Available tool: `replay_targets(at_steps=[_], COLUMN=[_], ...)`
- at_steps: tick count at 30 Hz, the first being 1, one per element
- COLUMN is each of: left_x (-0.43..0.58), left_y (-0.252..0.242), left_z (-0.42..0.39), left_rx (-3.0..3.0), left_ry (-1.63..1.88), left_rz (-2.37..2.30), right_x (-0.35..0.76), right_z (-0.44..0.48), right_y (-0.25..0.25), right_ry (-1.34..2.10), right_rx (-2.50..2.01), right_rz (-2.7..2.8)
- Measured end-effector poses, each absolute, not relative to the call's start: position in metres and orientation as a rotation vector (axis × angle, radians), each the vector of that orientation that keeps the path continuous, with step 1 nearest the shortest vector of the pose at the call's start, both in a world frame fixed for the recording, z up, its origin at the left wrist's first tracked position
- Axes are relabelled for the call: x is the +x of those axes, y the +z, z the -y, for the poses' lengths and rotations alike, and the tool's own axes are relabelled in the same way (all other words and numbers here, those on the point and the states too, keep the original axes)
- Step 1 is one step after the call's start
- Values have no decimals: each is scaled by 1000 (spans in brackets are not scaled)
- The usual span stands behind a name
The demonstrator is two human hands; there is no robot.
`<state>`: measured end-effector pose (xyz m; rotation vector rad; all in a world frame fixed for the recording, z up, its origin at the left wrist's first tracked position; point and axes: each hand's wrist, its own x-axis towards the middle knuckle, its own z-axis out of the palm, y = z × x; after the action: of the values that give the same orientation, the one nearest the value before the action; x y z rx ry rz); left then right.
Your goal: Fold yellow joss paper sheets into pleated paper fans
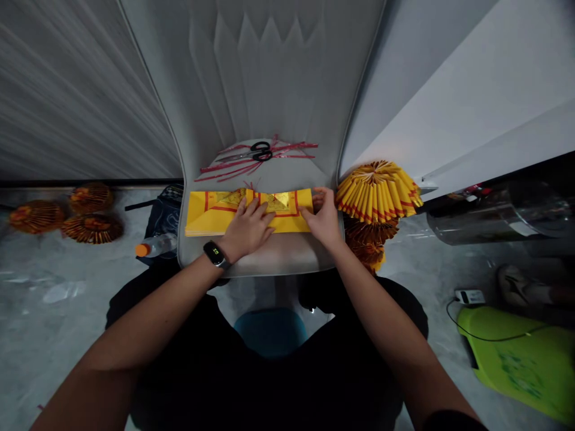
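A stack of yellow joss paper point(211, 221) with red borders and gold foil patches lies lengthwise on the seat of a grey chair. Spread flat over its middle, my left hand point(250, 227) presses down with the fingers apart. At the stack's right end my right hand point(326, 218) pinches the paper, thumb on top; its other fingertips are partly hidden behind the edge. A bit of red tie sticks up at the stack's far middle edge. Behind the stack, scissors point(262, 151) with black handles rest on several red plastic strips point(294, 145).
Fan-pleated yellow paper pieces point(380, 190) are piled right of the chair point(278, 72); more pleated rounds point(92, 227) sit on the floor at left. A bottle point(162, 245) with an orange cap stands near a dark bag point(157, 218). A green plastic stool point(521, 359) is at right.
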<state>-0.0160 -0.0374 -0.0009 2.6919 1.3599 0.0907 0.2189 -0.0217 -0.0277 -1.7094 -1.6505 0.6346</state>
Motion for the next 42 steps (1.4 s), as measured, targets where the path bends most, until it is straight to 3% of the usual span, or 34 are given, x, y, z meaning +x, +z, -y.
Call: replay_targets(at_steps=[4, 12, 20, 42], left_x=[-18, -22, -25, -8], left_y=[-2, -6, -4, -2], left_z=[36, 36, 39, 34], left_rx=[2683, 2653, 2652, 2632], left_ry=[38, 45, 60, 99], left_rz=[-1343, -1352, -1334, -1455], right_x=[219, 216, 222, 257], right_z=[25, 54, 58, 60], right_y=[-27, -35, -30, -21], right_ry=[808, 567, 439, 611], right_rx=[-1502, -1344, -1402, -1544], right_rz=[1784, 2485, 2609, 2563])
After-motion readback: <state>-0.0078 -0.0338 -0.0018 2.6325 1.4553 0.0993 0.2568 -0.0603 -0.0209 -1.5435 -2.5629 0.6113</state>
